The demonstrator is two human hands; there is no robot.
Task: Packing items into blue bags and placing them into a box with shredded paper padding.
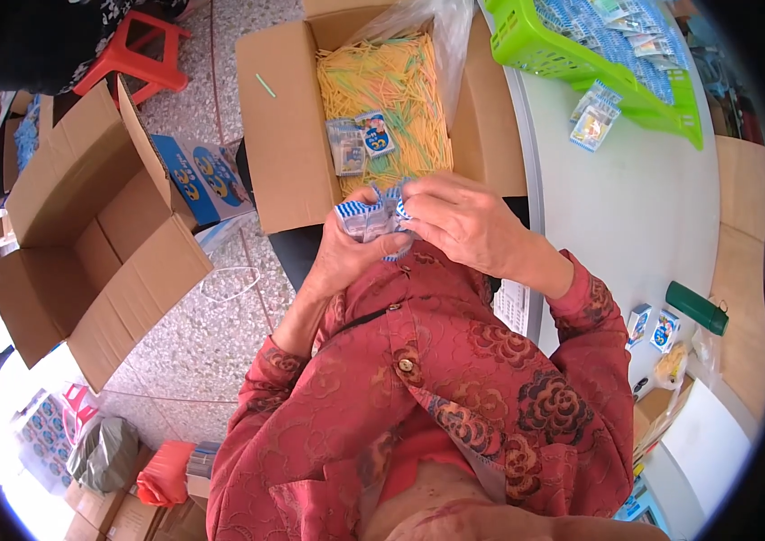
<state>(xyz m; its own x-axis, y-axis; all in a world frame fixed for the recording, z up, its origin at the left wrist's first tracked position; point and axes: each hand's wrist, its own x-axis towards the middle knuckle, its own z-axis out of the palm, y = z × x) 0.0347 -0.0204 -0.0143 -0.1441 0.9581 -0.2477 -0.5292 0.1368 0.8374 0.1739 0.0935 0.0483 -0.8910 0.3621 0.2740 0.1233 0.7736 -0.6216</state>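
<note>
Both left hand (344,255) and right hand (466,225) have fingers (432,215) gripping blue-striped packets (360,223) near a printed label (377,134).

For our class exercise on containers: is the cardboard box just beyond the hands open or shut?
Open: the cardboard box has its flaps spread outward, and thin coloured sticks show inside.
</note>
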